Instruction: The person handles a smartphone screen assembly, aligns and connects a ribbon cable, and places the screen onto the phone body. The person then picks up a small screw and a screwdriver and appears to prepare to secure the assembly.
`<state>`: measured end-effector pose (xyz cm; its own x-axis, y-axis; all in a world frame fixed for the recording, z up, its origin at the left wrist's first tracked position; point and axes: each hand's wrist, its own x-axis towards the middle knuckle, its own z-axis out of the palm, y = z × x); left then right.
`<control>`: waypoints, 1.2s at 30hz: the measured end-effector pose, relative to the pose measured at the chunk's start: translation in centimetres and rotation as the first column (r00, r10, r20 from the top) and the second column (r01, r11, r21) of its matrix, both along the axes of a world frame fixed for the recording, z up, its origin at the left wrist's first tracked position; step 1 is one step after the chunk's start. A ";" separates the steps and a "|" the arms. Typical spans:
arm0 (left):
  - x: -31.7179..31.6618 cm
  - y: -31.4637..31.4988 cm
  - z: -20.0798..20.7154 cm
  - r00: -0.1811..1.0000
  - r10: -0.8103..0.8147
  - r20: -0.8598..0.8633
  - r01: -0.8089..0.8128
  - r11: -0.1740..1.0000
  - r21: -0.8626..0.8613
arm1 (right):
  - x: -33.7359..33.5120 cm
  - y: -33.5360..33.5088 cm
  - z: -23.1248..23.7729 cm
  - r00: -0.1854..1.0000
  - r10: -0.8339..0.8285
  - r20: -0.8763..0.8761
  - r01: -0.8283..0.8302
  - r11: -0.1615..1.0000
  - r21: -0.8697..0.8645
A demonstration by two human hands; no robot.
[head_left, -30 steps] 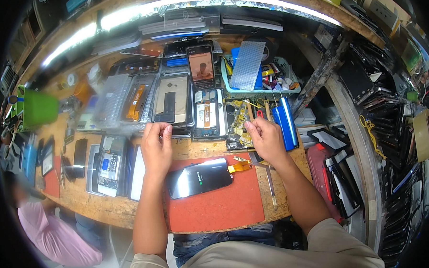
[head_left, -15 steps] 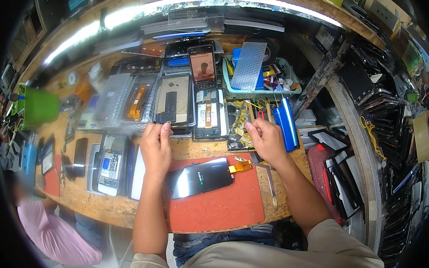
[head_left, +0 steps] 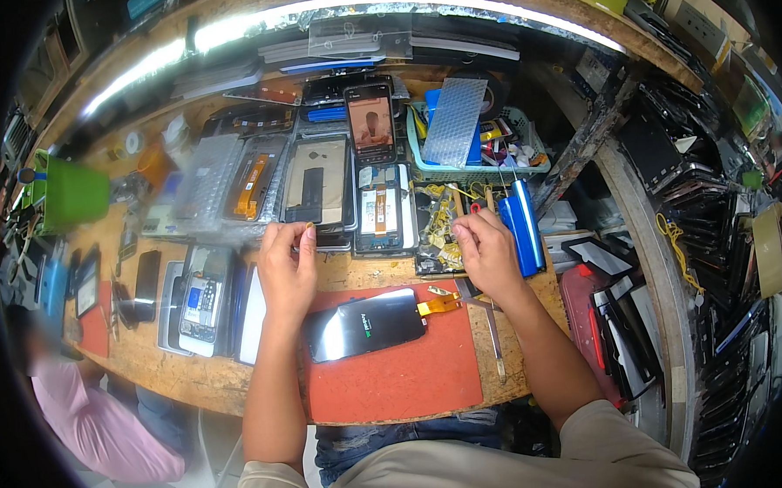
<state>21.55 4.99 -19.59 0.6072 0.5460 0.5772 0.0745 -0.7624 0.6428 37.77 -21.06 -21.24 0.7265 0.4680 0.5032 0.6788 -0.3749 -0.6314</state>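
Observation:
My left hand (head_left: 289, 264) is held up left of the red mat, thumb and forefinger pinched together. A tiny yellowish bit shows at its fingertips, too small to name. My right hand (head_left: 489, 250) hovers near a heap of yellow scraps and flex cables (head_left: 440, 229), its fingers curled into a pinch; whether anything is in it cannot be made out. Between and below them, a phone screen (head_left: 366, 324), lit with a small logo, lies on the red mat (head_left: 393, 388). An orange flex cable (head_left: 440, 304) runs out of its right end. Neither hand touches the screen.
Opened phones (head_left: 381, 208) and bubble-wrapped parts (head_left: 209, 178) crowd the back. An upright phone (head_left: 370, 127) stands behind them. A teal basket (head_left: 527, 162), blue rolls (head_left: 519, 230) and tweezers (head_left: 495, 348) are to the right. A person in a pink sleeve (head_left: 102, 422) sits at left.
My right hand's fingers have shifted slightly, and my left fingertips have moved a little. The screen and flex cable stay in place on the mat.

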 end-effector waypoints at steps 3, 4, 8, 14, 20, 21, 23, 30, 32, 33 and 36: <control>0.0 0.0 0.0 1.000 0.004 -0.006 -0.004 1.000 -0.008 | 0.1 0.0 -0.2 0.999 -0.006 0.038 0.005 1.000 0.020; 0.0 0.0 0.0 1.000 -0.003 -0.005 0.003 1.000 -0.016 | 0.1 0.1 -0.2 0.999 0.001 0.054 -0.003 0.999 0.032; 0.0 0.0 -0.1 1.000 -0.013 -0.009 0.012 0.999 -0.051 | 0.1 0.2 -0.3 1.000 0.009 -0.007 -0.008 0.998 0.060; -0.1 0.1 -0.1 0.999 -0.004 -0.044 0.002 0.999 -0.041 | -0.1 0.1 -0.3 0.993 0.010 -0.116 -0.002 0.998 0.061; -0.2 0.3 -0.1 0.998 -0.026 -0.055 0.025 0.999 -0.028 | 0.4 0.1 -0.5 0.999 0.018 0.044 -0.021 0.997 0.074; -0.2 0.4 -0.1 0.998 -0.020 -0.054 0.018 0.999 -0.038 | 0.4 0.1 -0.5 0.996 0.001 0.084 -0.007 0.997 0.073; -0.1 0.2 -0.2 0.999 -0.021 -0.039 0.019 0.999 -0.047 | 0.4 0.1 -0.5 0.998 -0.002 0.060 -0.003 0.997 0.079; -0.1 -0.1 -0.1 1.000 -0.028 -0.006 0.027 0.991 -0.131 | 0.3 0.3 -0.6 0.999 0.016 -0.039 -0.012 0.995 0.097; -0.2 0.0 -0.1 0.999 -0.044 0.005 0.045 0.997 -0.065 | 0.2 0.3 -0.5 0.998 0.028 -0.054 -0.022 0.994 0.109; -0.2 0.0 -0.1 0.999 -0.052 0.007 0.052 0.998 -0.041 | 0.1 0.3 -0.4 0.995 0.015 -0.099 -0.005 0.995 0.096; -0.2 0.1 -0.2 0.998 -0.067 -0.002 0.067 0.996 -0.057 | -0.1 0.1 0.1 0.996 -0.009 -0.086 0.011 1.000 0.027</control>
